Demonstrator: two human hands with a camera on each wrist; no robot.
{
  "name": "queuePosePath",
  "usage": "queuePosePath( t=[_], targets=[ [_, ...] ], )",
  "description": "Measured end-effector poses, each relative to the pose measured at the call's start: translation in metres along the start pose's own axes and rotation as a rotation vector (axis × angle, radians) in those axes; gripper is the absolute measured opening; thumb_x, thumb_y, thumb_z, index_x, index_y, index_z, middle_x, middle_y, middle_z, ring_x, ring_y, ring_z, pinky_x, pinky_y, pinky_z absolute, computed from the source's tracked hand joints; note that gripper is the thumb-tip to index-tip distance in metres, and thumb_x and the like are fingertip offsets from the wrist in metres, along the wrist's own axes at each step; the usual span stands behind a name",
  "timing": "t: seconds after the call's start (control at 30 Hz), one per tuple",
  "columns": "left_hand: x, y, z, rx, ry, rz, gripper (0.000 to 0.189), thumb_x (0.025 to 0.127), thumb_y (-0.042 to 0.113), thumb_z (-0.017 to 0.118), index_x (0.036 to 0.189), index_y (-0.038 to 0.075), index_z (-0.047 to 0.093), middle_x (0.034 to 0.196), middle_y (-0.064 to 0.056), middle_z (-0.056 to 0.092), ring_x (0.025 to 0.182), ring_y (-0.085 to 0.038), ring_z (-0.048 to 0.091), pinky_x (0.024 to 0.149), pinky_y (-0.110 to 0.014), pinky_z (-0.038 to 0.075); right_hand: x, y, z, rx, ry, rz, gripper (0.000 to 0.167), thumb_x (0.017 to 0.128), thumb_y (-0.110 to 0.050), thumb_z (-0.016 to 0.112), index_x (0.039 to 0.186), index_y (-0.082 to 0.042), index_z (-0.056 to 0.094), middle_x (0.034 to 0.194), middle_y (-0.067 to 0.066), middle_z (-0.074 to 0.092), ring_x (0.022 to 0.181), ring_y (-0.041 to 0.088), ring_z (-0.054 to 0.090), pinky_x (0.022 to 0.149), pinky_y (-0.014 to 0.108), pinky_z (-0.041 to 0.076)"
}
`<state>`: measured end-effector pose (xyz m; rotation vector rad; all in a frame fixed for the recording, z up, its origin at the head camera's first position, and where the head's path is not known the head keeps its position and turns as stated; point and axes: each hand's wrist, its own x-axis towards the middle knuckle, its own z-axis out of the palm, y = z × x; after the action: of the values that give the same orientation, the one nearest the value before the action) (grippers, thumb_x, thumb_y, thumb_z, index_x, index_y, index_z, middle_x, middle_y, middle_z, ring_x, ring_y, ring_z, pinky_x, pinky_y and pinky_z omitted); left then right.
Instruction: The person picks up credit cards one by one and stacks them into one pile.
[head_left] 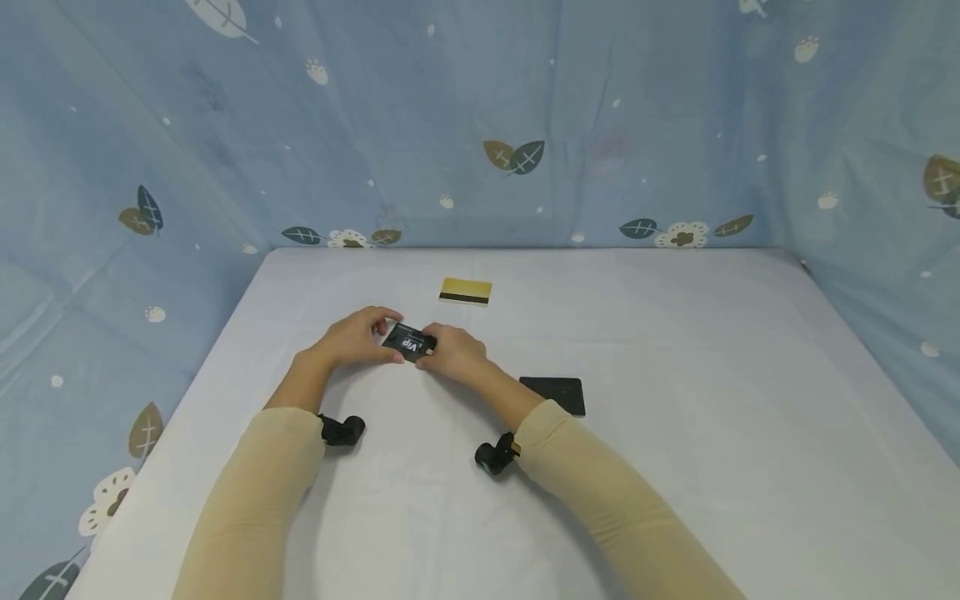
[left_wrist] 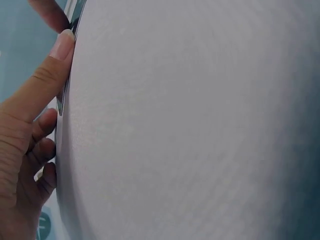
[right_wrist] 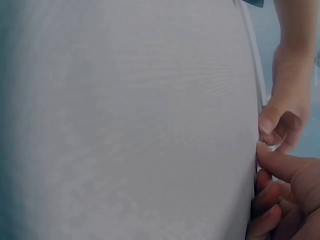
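A black card with white "Vip" lettering [head_left: 408, 342] lies between my hands over the left part of the white table. My left hand [head_left: 356, 337] holds it at its left side, thumb at the near edge and index finger by the far corner. At the opposite end, my right hand [head_left: 457, 354] pinches the card between thumb and fingers, hiding that end. Edge-on, the card appears as a thin dark strip [left_wrist: 64, 92] under the thumb in the left wrist view. The right wrist view shows both hands close together, the card mostly hidden.
Behind the hands lies a gold card with a black stripe [head_left: 465, 291]. A black flat rectangle [head_left: 558, 393] is partly covered by the right forearm. Black wrist cameras [head_left: 342, 431] hang inside both sleeves. Blue patterned cloth [head_left: 420, 125] stands behind the white table [head_left: 712, 400].
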<state>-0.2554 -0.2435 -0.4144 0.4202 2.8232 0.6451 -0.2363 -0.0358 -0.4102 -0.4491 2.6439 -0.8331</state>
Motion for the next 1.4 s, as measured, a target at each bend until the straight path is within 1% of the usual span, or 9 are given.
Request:
queuePosePath(
  t=[0.17, 0.47, 0.7, 0.9, 0.97, 1.13, 1.2, 1.27, 1.4],
  targets=[
    [0.000, 0.001, 0.001, -0.018, -0.002, -0.012, 0.071, 0.065, 0.044, 0.084, 0.124, 0.017, 0.056, 0.098, -0.004, 0.053, 0.085, -0.020, 0.048, 0.072, -0.035, 0.038, 0.000, 0.002, 0.000, 0.044, -0.001, 0.021, 0.059, 0.078, -0.030, 0.078, 0.131, -0.018, 0.056, 0.113, 0.002, 0.066, 0.085, 0.014, 0.056, 0.066, 0.029, 0.039],
    [0.000, 0.003, 0.001, -0.043, -0.004, 0.008, 0.063, 0.063, 0.041, 0.086, 0.114, 0.015, 0.059, 0.096, -0.005, 0.052, 0.085, -0.022, 0.047, 0.073, -0.034, 0.037, -0.003, 0.003, -0.003, 0.119, -0.011, 0.017, 0.055, 0.077, -0.024, 0.079, 0.128, -0.017, 0.058, 0.080, -0.001, 0.062, 0.070, 0.013, 0.054, 0.061, 0.028, 0.036],
    [0.000, 0.001, 0.002, -0.089, -0.004, -0.022, 0.066, 0.061, 0.037, 0.088, 0.111, 0.010, 0.055, 0.099, -0.006, 0.051, 0.088, -0.022, 0.047, 0.078, -0.035, 0.036, -0.004, 0.006, -0.002, 0.138, 0.013, 0.011, 0.061, 0.076, -0.025, 0.079, 0.131, -0.015, 0.054, 0.086, -0.001, 0.063, 0.075, 0.013, 0.055, 0.065, 0.028, 0.036],
    [-0.003, 0.003, 0.004, -0.155, 0.021, -0.039, 0.068, 0.063, 0.033, 0.088, 0.114, 0.010, 0.051, 0.099, -0.008, 0.053, 0.086, -0.023, 0.047, 0.079, -0.036, 0.037, -0.004, 0.006, -0.001, 0.071, 0.039, 0.001, 0.068, 0.075, -0.034, 0.080, 0.134, -0.016, 0.051, 0.082, -0.002, 0.062, 0.073, 0.013, 0.055, 0.061, 0.027, 0.036],
    [-0.005, 0.002, 0.006, -0.184, 0.043, -0.032, 0.068, 0.063, 0.032, 0.088, 0.115, 0.011, 0.050, 0.096, -0.007, 0.053, 0.082, -0.023, 0.047, 0.077, -0.036, 0.036, -0.005, 0.005, -0.001, 0.025, 0.038, -0.016, 0.069, 0.077, -0.037, 0.078, 0.135, -0.017, 0.049, 0.086, -0.001, 0.064, 0.074, 0.013, 0.056, 0.061, 0.027, 0.038],
    [-0.013, -0.005, 0.014, -0.260, 0.135, 0.022, 0.067, 0.063, 0.028, 0.088, 0.116, 0.012, 0.050, 0.084, -0.006, 0.053, 0.072, -0.020, 0.044, 0.072, -0.033, 0.035, -0.007, 0.003, 0.003, -0.088, 0.027, -0.098, 0.067, 0.084, -0.040, 0.071, 0.139, -0.014, 0.042, 0.115, 0.007, 0.065, 0.093, 0.016, 0.061, 0.070, 0.032, 0.048],
    [-0.016, -0.007, 0.017, -0.270, 0.168, 0.045, 0.067, 0.064, 0.025, 0.088, 0.117, 0.010, 0.050, 0.082, -0.006, 0.053, 0.070, -0.019, 0.042, 0.070, -0.033, 0.034, -0.007, 0.002, 0.005, -0.098, 0.031, -0.123, 0.068, 0.085, -0.039, 0.069, 0.140, -0.013, 0.041, 0.122, 0.008, 0.062, 0.099, 0.016, 0.060, 0.073, 0.034, 0.049],
    [-0.018, -0.008, 0.020, -0.267, 0.195, 0.057, 0.066, 0.066, 0.024, 0.087, 0.118, 0.009, 0.050, 0.081, -0.006, 0.051, 0.068, -0.019, 0.040, 0.068, -0.033, 0.032, -0.007, 0.003, 0.006, -0.088, 0.040, -0.136, 0.068, 0.085, -0.039, 0.070, 0.141, -0.013, 0.041, 0.120, 0.008, 0.062, 0.097, 0.016, 0.060, 0.073, 0.033, 0.049],
    [-0.019, -0.007, 0.025, -0.245, 0.239, 0.048, 0.065, 0.070, 0.025, 0.085, 0.121, 0.008, 0.048, 0.081, -0.007, 0.052, 0.067, -0.020, 0.040, 0.067, -0.033, 0.033, -0.007, 0.007, 0.007, -0.063, 0.088, -0.144, 0.071, 0.082, -0.037, 0.073, 0.142, -0.013, 0.043, 0.106, 0.004, 0.061, 0.086, 0.013, 0.056, 0.068, 0.028, 0.045]
  ],
)
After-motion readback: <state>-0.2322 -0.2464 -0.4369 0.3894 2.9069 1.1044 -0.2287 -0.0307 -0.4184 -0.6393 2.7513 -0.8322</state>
